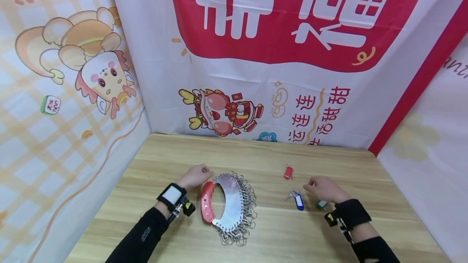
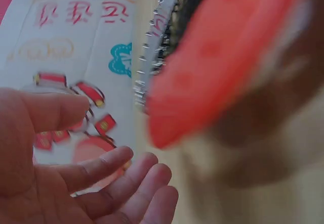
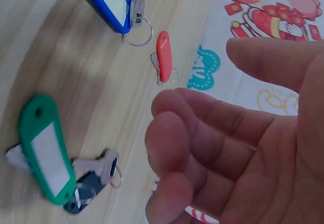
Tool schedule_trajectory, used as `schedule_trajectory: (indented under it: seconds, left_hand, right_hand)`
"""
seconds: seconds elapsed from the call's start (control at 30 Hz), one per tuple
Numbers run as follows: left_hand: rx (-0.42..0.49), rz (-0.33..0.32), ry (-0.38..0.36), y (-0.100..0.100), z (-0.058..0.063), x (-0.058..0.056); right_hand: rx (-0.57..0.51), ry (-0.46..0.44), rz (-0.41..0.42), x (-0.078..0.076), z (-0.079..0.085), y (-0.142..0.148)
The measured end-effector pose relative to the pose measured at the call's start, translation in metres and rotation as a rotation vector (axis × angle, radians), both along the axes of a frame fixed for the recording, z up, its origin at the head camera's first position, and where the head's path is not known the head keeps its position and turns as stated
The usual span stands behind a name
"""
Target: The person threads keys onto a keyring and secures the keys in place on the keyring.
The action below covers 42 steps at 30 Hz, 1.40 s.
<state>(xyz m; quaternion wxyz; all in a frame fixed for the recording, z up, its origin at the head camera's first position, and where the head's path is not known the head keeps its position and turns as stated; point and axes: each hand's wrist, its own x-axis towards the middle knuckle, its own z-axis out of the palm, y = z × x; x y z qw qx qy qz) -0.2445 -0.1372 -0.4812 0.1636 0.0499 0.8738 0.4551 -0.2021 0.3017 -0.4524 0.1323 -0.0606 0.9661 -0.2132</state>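
A crescent-shaped metal key holder (image 1: 234, 204) lies on the table, its red handle (image 1: 206, 203) to the left and many small rings along its curved outer edge. My left hand (image 1: 196, 176) hovers just beyond the handle's upper end, fingers loosely bent and holding nothing. Over on the right, my right hand (image 1: 325, 190) is also empty, with relaxed, curled fingers. Around it lie a blue key tag (image 1: 299, 202) with a key, a red key tag (image 1: 288, 172), and a green key tag (image 3: 46, 150) with keys, partly hidden under the hand in the head view.
The wooden table (image 1: 175, 149) is bounded at the back by a printed cloth (image 1: 157, 72). More printed cloth walls stand at the left (image 1: 73, 141) and right (image 1: 431, 182). Each wrist wears a strapped-on camera.
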Motion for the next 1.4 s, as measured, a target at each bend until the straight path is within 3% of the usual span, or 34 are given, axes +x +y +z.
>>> schedule_trajectory:
  seconds: [0.13,0.23,0.37,0.5,0.67,0.83,0.97,1.07,1.27,1.4]
  left_hand:
    - [-0.237,-0.121,0.129,0.029,0.026,-0.010]
    - [-0.372,-0.217,0.201,0.053,0.036,-0.016]
    - [-0.501,-0.312,0.264,0.083,0.038,-0.018]
    - [-0.587,-0.367,0.339,0.102,0.030,-0.022]
    - [-0.695,-0.364,0.390,0.116,0.013,-0.028]
    - [-0.758,-0.298,0.390,0.129,0.005,-0.032]
    - [-0.775,-0.255,0.356,0.135,-0.001,-0.033]
    - [-0.774,-0.258,0.339,0.138,-0.004,-0.032]
    - [-0.778,-0.243,0.372,0.139,-0.007,-0.031]
    - [-0.760,-0.230,0.359,0.137,-0.005,-0.028]
  right_hand:
    - [0.026,0.019,-0.005,-0.022,-0.005,-0.007]
    - [0.043,0.058,-0.011,-0.040,-0.011,-0.011]
    - [0.068,0.109,-0.030,-0.063,-0.021,-0.018]
    - [0.069,0.116,-0.078,-0.079,-0.029,-0.026]
    - [0.085,0.104,-0.125,-0.089,-0.038,-0.032]
    - [0.140,0.146,-0.137,-0.097,-0.039,-0.034]
    - [0.146,0.162,-0.148,-0.103,-0.043,-0.039]
    - [0.161,0.170,-0.141,-0.105,-0.048,-0.043]
    - [0.179,0.236,-0.117,-0.106,-0.052,-0.043]
    - [0.167,0.232,-0.101,-0.103,-0.048,-0.044]
